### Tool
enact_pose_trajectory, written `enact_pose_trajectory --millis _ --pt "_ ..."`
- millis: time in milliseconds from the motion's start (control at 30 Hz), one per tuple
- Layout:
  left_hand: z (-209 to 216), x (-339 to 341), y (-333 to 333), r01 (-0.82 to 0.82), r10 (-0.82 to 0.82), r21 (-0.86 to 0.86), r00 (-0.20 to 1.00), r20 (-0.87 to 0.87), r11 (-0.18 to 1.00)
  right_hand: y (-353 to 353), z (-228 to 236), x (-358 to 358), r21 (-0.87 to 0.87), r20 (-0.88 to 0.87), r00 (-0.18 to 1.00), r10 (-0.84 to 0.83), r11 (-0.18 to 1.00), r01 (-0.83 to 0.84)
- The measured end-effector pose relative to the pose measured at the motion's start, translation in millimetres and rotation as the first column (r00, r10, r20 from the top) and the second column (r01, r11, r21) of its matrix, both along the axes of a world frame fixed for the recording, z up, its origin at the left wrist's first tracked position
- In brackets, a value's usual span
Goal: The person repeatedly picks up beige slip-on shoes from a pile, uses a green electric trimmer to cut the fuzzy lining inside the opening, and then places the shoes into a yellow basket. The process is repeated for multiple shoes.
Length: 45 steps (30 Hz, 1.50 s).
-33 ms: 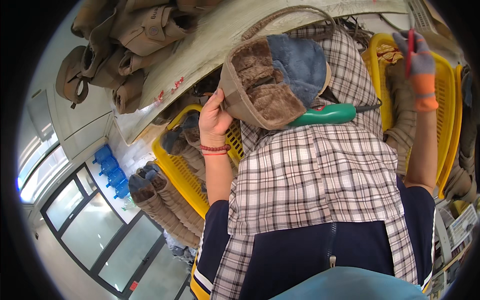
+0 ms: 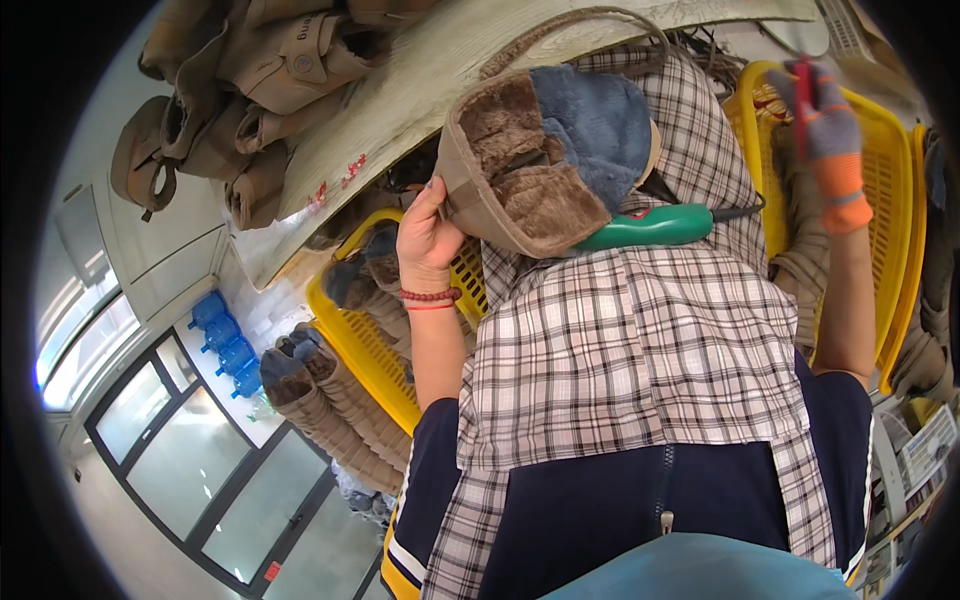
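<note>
Head view: lined shoe, pinched by left hand!
Right hand: clutching blurred red tool, well off the shoe.
Progress: lining seems in; remainder unclear.

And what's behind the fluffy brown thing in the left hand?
A green handle sticks out from behind the fluffy brown thing, and checked cloth shows past it. The handle's other end is covered, so I can't tell what it looks like.

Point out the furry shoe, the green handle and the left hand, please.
Furry shoe [image 2: 548, 200]: head view, brown lining.
Green handle [image 2: 655, 227]: head view, middle of grip.
Left hand [image 2: 428, 238]: head view, middle of hand.
</note>
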<state>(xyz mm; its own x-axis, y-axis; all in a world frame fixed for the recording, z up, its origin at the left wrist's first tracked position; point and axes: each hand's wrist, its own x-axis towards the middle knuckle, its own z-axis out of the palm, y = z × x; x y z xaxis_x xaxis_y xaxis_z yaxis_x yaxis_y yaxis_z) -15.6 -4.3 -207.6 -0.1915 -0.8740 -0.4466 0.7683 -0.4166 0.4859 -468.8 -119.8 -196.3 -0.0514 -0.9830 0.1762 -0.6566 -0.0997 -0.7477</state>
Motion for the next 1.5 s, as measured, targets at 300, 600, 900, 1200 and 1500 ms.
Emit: enact_pose_trajectory --millis 300,600,900,1200,1500 --pt "-13 12 1 -0.011 0.012 0.030 1.000 -0.027 0.999 26 53 127 0.047 -0.636 0.575 0.514 0.770 -0.636" --pt "-4 6 -1 -0.020 0.020 0.026 1.000 0.004 0.999 18 36 163 -0.104 -0.749 0.484 0.452 0.641 -0.760" --pt "1 2 -1 -0.016 0.011 0.045 0.995 0.098 0.999 17 31 171 -0.110 -0.754 0.464 0.465 0.607 -0.787" --pt "0 2 -3 -0.013 0.007 0.059 0.995 0.096 0.998 19 37 168 -0.033 -0.689 0.488 0.535 0.650 -0.759" --pt "3 1 2 -0.009 0.007 0.021 0.998 0.056 1.000 5 42 103 -0.147 -0.517 0.766 0.382 0.842 -0.519"
